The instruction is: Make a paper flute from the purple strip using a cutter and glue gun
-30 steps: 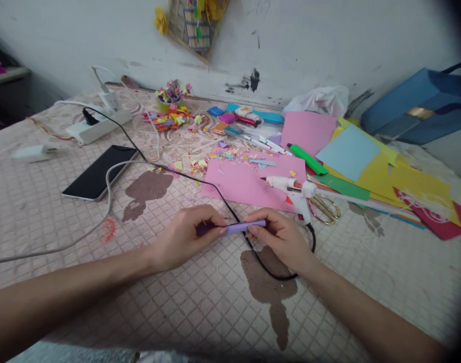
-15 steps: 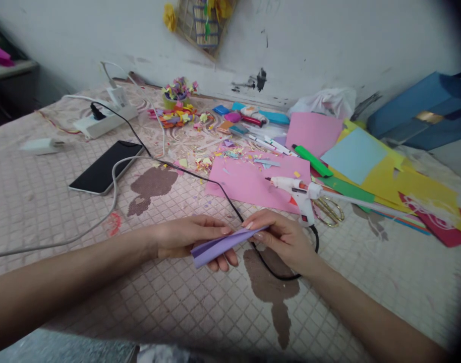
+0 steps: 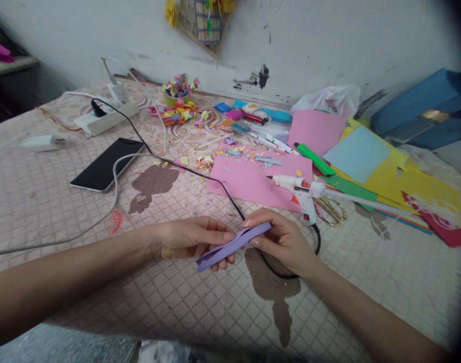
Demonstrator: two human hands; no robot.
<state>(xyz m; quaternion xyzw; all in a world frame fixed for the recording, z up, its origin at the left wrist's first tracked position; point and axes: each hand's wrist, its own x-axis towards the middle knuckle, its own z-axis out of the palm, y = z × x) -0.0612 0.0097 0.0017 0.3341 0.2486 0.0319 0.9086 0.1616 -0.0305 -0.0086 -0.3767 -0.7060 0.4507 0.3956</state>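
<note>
A folded strip of purple paper [image 3: 226, 250] is held between my two hands above the table's near side, slanting up to the right. My left hand [image 3: 200, 237] pinches its middle with the thumb on top and the other fingers curled beneath. At its right end, my right hand [image 3: 278, 239] grips the paper between thumb and fingers. The near left end of the strip gapes a little between its layers. Behind my right hand a white glue gun [image 3: 300, 191] lies on its side, partly on a pink sheet [image 3: 245, 176], with its black cord [image 3: 226, 189] running leftward.
Gold-handled scissors [image 3: 332, 210] lie beside the glue gun. Coloured paper sheets [image 3: 361, 151] and a green marker [image 3: 314, 159] are at the right. A phone [image 3: 106, 165], white cable [image 3: 116, 191] and power strip [image 3: 107, 118] occupy the left. Paper flowers [image 3: 179, 88] stand in a small pot at the back.
The purple paper has turned between my fingers, so its long edge shows differently and its right end now bulges round. My hands stay in nearly the same place.
</note>
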